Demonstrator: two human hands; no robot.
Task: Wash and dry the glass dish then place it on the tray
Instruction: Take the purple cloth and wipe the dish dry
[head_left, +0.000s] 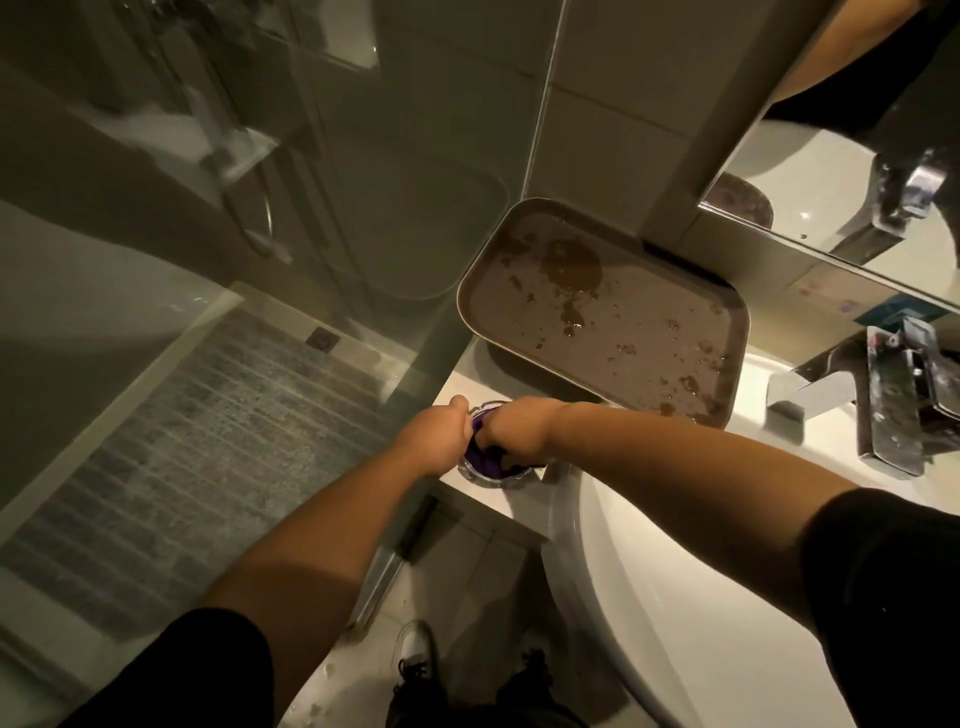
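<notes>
A small round glass dish (485, 480) rests on the white counter left of the basin. My left hand (435, 439) grips its left rim. My right hand (517, 431) presses a purple cloth (483, 460) down inside the dish. Most of the dish is hidden under both hands. Just behind them lies the brown tray (639, 332), spotted with water drops and with nothing on it.
A white basin (649, 597) curves at the lower right. The chrome tap (893, 400) stands at the right under a mirror (831, 171). A glass shower screen (363, 234) runs along the counter's left edge. My shoe (415, 660) shows on the floor below.
</notes>
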